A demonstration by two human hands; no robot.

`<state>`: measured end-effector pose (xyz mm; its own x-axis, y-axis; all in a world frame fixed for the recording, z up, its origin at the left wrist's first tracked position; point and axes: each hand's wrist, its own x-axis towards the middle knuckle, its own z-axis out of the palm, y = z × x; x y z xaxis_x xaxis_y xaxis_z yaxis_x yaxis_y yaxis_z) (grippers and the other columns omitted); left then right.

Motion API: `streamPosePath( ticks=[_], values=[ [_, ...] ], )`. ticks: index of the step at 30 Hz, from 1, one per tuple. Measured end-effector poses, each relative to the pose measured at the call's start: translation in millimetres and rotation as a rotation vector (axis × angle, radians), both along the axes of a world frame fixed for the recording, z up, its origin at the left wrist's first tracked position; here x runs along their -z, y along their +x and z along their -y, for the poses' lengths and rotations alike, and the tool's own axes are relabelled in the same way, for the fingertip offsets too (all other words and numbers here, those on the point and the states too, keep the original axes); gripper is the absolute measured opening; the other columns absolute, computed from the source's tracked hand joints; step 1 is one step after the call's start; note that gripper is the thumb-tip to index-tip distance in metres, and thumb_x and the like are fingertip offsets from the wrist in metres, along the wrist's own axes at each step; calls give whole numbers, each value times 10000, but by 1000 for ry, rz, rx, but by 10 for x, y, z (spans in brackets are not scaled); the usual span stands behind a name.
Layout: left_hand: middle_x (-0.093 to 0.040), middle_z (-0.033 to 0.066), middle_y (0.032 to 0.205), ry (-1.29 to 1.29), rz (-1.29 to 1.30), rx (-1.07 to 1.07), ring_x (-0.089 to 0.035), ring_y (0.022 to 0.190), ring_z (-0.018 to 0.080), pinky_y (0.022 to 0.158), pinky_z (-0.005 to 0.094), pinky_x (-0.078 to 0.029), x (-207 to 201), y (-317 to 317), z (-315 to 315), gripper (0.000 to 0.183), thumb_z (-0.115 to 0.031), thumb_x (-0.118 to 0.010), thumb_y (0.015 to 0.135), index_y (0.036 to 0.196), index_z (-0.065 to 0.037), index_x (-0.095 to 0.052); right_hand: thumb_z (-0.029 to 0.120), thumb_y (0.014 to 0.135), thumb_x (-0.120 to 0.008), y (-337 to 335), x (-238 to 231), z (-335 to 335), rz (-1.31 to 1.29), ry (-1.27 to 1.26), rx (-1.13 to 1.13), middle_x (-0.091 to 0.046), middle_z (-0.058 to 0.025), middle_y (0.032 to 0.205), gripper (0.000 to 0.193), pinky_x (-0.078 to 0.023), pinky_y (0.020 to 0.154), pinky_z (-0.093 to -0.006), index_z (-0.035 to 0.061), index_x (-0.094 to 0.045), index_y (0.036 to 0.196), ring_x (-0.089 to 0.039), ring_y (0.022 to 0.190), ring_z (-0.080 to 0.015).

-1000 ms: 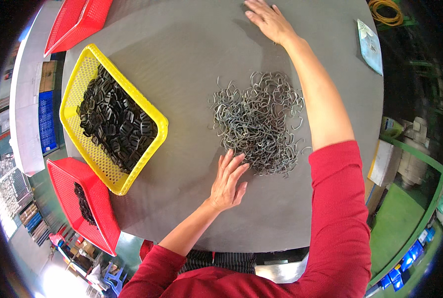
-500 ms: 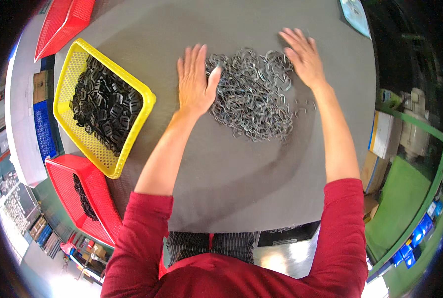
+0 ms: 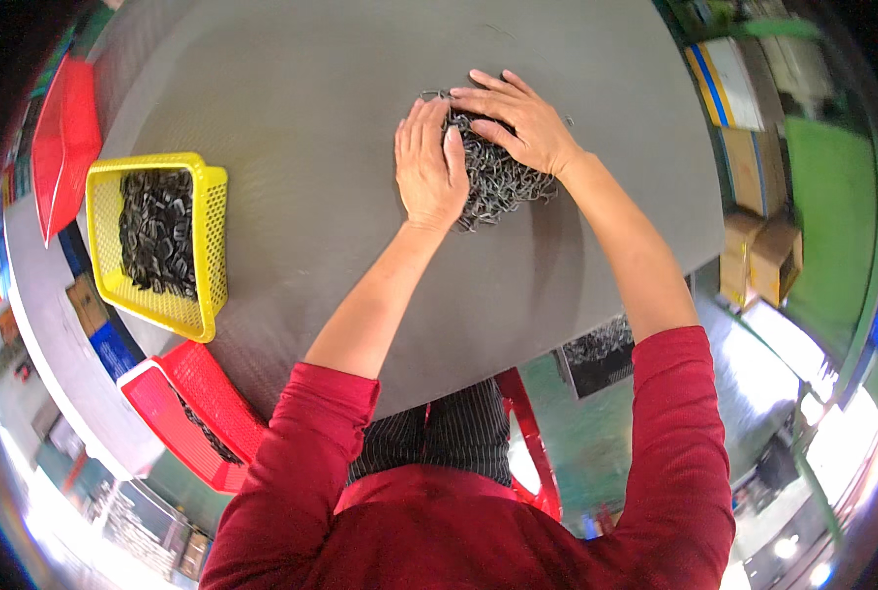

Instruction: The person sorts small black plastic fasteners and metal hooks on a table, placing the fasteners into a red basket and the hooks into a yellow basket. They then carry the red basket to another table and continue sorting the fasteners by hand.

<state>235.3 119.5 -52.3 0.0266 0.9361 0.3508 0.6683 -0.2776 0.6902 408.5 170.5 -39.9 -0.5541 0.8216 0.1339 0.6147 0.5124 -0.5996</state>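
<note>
A heap of small grey metal buckles or links (image 3: 503, 187) lies on the grey tabletop (image 3: 331, 128). My left hand (image 3: 429, 165) rests along the heap's left edge, fingers stretched forward and thumb apart. Across the far side of the heap lies my right hand (image 3: 519, 120), its fingers spread and reaching toward the left fingertips. Both palms cover part of the pile, so the pieces beneath them are hidden. Neither hand grasps a piece that I can make out.
A yellow perforated basket (image 3: 210, 246) with black buckle-like pieces stands at the table's left. Red baskets (image 3: 217, 383) are at the near left and far left (image 3: 70, 138). Below the table's near edge is a black bin (image 3: 606, 369) of metal pieces. Cardboard boxes (image 3: 754, 258) stand at right.
My hands have come together from both sides, squeezing the wide-spread heap into a smaller pile. The right hand moved left onto it. The whole view has turned, shifting the baskets leftward.
</note>
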Motion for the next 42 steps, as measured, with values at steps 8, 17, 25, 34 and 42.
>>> streamPosePath(
  ticks=[8, 17, 25, 34, 42],
  values=[
    [-485, 186, 1347, -81, 55, 205, -398, 1312, 379, 1103, 520, -255, -29, 1156, 1081, 390, -201, -410, 970, 1307, -22, -488, 326, 934, -542, 1117, -45, 1338, -55, -44, 284, -579, 17, 1329, 313, -210, 1167, -459, 164, -656, 1176, -383, 1368, -221],
    [-380, 207, 1425, -290, 155, 601, -296, 1371, 392, 1144, 536, -174, -79, 2026, 2290, 495, -245, -446, 952, 1365, 24, -400, 154, 919, -558, 1943, -178, 2970, -119, -141, 613, -614, -92, 1273, 236, -255, 1138, -481, 48, -663, 1102, -409, 1350, -323],
    [-380, 182, 1448, -260, 130, 890, -247, 1408, 387, 1157, 542, -132, -255, 1710, 2247, 462, -234, -426, 961, 1370, -20, -423, 92, 894, -574, 1912, -149, 4102, -21, -311, 833, -643, -99, 1201, 167, -406, 1041, -411, 43, -700, 993, -491, 1279, -329],
    [-276, 145, 1529, -31, -429, 21, -141, 1443, 382, 1148, 548, -143, 47, 270, -1314, 532, -380, -358, 1004, 1426, -57, -369, 98, 905, -572, 1732, -156, 4534, -62, -298, 1042, -654, -117, 1152, 161, -431, 1004, -401, 21, -703, 958, -561, 1188, -310],
    [-366, 121, 1496, 35, -468, 826, -266, 1423, 301, 1161, 504, -177, -7, 1643, 488, 544, -339, -485, 949, 1419, -78, -400, 140, 952, -534, 1478, -386, 4587, -121, -339, 1221, -655, -108, 1152, 205, -433, 991, -380, 17, -692, 998, -565, 1182, -288]
  ],
)
